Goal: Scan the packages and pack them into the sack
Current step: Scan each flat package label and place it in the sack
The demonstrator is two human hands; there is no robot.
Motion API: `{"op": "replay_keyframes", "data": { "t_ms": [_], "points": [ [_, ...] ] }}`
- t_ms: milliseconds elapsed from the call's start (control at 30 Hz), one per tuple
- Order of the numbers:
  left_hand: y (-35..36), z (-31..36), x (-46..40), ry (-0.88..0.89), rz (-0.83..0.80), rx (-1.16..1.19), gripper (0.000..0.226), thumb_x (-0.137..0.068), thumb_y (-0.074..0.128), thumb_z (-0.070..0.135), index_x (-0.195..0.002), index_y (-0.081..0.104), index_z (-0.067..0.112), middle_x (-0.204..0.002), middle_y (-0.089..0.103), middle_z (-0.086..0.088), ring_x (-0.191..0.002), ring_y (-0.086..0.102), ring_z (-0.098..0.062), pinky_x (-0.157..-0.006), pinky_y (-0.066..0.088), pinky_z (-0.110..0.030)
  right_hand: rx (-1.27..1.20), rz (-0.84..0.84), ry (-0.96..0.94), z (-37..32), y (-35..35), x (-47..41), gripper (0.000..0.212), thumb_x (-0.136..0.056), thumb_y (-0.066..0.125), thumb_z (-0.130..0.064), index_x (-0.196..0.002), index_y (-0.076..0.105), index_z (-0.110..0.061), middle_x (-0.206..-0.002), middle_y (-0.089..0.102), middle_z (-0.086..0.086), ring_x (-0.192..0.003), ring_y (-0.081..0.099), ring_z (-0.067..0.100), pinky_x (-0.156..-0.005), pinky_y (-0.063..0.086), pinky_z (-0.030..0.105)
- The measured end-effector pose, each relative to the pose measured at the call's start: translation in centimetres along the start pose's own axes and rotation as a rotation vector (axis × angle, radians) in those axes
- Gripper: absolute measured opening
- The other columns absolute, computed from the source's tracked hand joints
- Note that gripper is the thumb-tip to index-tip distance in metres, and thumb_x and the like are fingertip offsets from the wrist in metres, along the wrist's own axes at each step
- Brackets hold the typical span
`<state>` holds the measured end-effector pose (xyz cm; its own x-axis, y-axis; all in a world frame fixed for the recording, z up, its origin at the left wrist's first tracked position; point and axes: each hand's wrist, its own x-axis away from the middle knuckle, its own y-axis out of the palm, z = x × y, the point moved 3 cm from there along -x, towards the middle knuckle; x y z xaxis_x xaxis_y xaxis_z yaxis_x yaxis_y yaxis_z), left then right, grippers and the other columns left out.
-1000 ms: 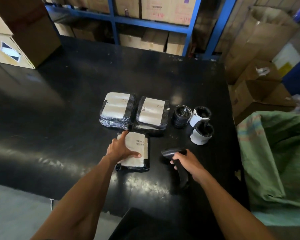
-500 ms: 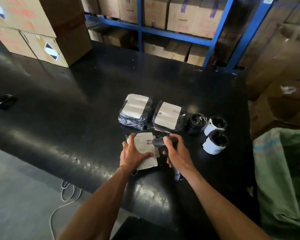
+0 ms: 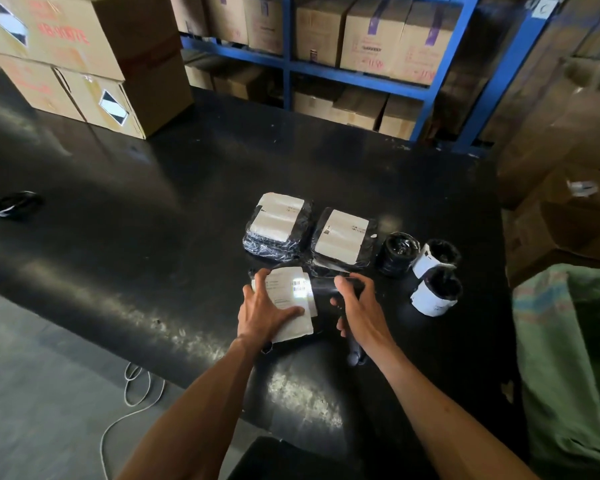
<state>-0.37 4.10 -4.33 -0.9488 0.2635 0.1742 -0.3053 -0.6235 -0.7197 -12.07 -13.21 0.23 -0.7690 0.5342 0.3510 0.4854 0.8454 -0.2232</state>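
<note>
A flat black package with a white label (image 3: pixel 293 320) lies on the black table (image 3: pixel 153 216). My left hand (image 3: pixel 265 311) presses down on it, fingers spread over the label. My right hand (image 3: pixel 359 308) grips a black handheld scanner (image 3: pixel 329 284) pointed left at the label, and a bright patch of light falls on the barcode. Behind lie two more flat labelled packages (image 3: pixel 279 225) (image 3: pixel 342 240). To the right stand three small round packages (image 3: pixel 397 252) (image 3: pixel 437 256) (image 3: pixel 435 294). The green woven sack (image 3: pixel 568 358) hangs open off the table's right side.
Stacked cardboard boxes (image 3: pixel 84 57) sit on the table's far left corner. A blue shelf rack (image 3: pixel 343 74) full of cartons stands behind. More open cartons (image 3: pixel 568 216) are at the right. A small dark object (image 3: pixel 14 204) lies at the left edge, and a white cable (image 3: pixel 132 403) trails on the floor.
My right hand brought the scanner from the table's front up beside the package. The scanner light now shines on the barcode. The view has shifted left and back.
</note>
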Motion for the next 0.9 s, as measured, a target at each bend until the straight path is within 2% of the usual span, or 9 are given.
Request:
{"op": "replay_keyframes", "data": {
  "t_ms": [133, 233, 333, 400, 467, 600, 767, 833, 900],
  "points": [
    [-0.6, -0.2, -0.4, 0.007, 0.039, 0.051, 0.098, -0.052, 0.091, 0.055, -0.129, 0.033, 0.036, -0.11, 0.045, -0.002, -0.091, 0.049, -0.02, -0.084, 0.049, -0.039, 0.03, 0.1, 0.106, 2.4, -1.7, -1.7, 0.045, -0.091, 0.063, -0.028, -0.129, 0.04, -0.028, -0.1, 0.072, 0.009, -0.055, 0.065, 0.02, -0.056, 0.061, 0.035],
    [-1.1, -0.3, -0.5, 0.037, 0.064, 0.075, 0.098, -0.052, 0.092, 0.055, -0.128, 0.033, 0.037, -0.112, 0.047, -0.001, -0.092, 0.048, -0.018, -0.083, 0.047, -0.037, 0.13, 0.175, 0.207, 4.5, -3.0, -2.6, 0.041, -0.095, 0.062, -0.02, -0.127, 0.037, -0.026, -0.101, 0.071, 0.01, -0.058, 0.071, 0.022, -0.055, 0.063, 0.034],
    [-1.4, 0.1, -0.2, 0.076, 0.095, 0.12, 0.096, -0.052, 0.094, 0.053, -0.126, 0.035, 0.037, -0.113, 0.049, 0.0, -0.096, 0.048, -0.016, -0.085, 0.045, -0.035, 0.303, 0.209, 0.259, 7.1, -4.3, -3.2, 0.053, -0.088, 0.066, -0.032, -0.132, 0.036, -0.027, -0.106, 0.072, 0.013, -0.081, 0.075, 0.03, -0.077, 0.063, 0.046],
    [-1.5, 0.6, -0.1, 0.097, 0.105, 0.141, 0.095, -0.052, 0.094, 0.051, -0.125, 0.036, 0.037, -0.114, 0.05, 0.001, -0.098, 0.051, -0.017, -0.087, 0.047, -0.036, 0.424, 0.213, 0.301, 8.1, -5.0, -3.2, 0.062, -0.088, 0.066, -0.038, -0.14, 0.036, -0.023, -0.116, 0.069, 0.012, -0.102, 0.071, 0.035, -0.093, 0.056, 0.04],
    [-1.4, 1.3, 0.1, 0.127, 0.104, 0.145, 0.095, -0.052, 0.095, 0.051, -0.126, 0.036, 0.036, -0.114, 0.05, 0.003, -0.1, 0.053, -0.018, -0.087, 0.048, -0.037, 0.465, 0.228, 0.324, 8.4, -5.4, -2.8, 0.061, -0.091, 0.068, -0.038, -0.141, 0.037, -0.019, -0.123, 0.065, 0.013, -0.115, 0.064, 0.038, -0.093, 0.048, 0.037],
    [-0.8, 3.2, 0.5, 0.173, 0.086, 0.156, 0.096, -0.053, 0.095, 0.049, -0.127, 0.035, 0.036, -0.114, 0.048, 0.006, -0.1, 0.052, -0.015, -0.086, 0.048, -0.035, 0.477, 0.195, 0.325, 8.8, -6.0, -2.4, 0.062, -0.089, 0.07, -0.042, -0.136, 0.038, -0.02, -0.124, 0.065, 0.014, -0.116, 0.063, 0.037, -0.093, 0.049, 0.039],
    [1.2, 6.5, 0.8, 0.218, 0.039, 0.186, 0.098, -0.05, 0.094, 0.056, -0.126, 0.034, 0.041, -0.118, 0.056, 0.003, -0.104, 0.057, -0.017, -0.088, 0.054, -0.039, 0.505, 0.142, 0.271, 6.6, -8.3, -2.3, 0.076, -0.086, 0.058, -0.059, -0.148, 0.028, -0.025, -0.13, 0.061, 0.008, -0.122, 0.059, 0.036, -0.095, 0.04, 0.042],
    [2.5, 8.5, 0.9, 0.245, 0.009, 0.188, 0.099, -0.05, 0.094, 0.056, -0.126, 0.033, 0.041, -0.118, 0.057, 0.004, -0.104, 0.058, -0.018, -0.089, 0.054, -0.038, 0.41, 0.172, 0.203, 5.7, -10.3, -2.5, 0.071, -0.089, 0.054, -0.058, -0.15, 0.031, -0.028, -0.136, 0.059, 0.003, -0.126, 0.057, 0.031, -0.098, 0.038, 0.043],
    [4.3, 11.2, 1.2, 0.274, -0.029, 0.19, 0.099, -0.049, 0.094, 0.055, -0.126, 0.033, 0.041, -0.118, 0.057, 0.004, -0.104, 0.058, -0.018, -0.089, 0.054, -0.038, 0.244, 0.18, 0.153, 5.0, -12.4, -3.2, 0.065, -0.09, 0.053, -0.059, -0.147, 0.036, -0.034, -0.131, 0.062, -0.005, -0.12, 0.059, 0.023, -0.101, 0.041, 0.04]
  ]
}}
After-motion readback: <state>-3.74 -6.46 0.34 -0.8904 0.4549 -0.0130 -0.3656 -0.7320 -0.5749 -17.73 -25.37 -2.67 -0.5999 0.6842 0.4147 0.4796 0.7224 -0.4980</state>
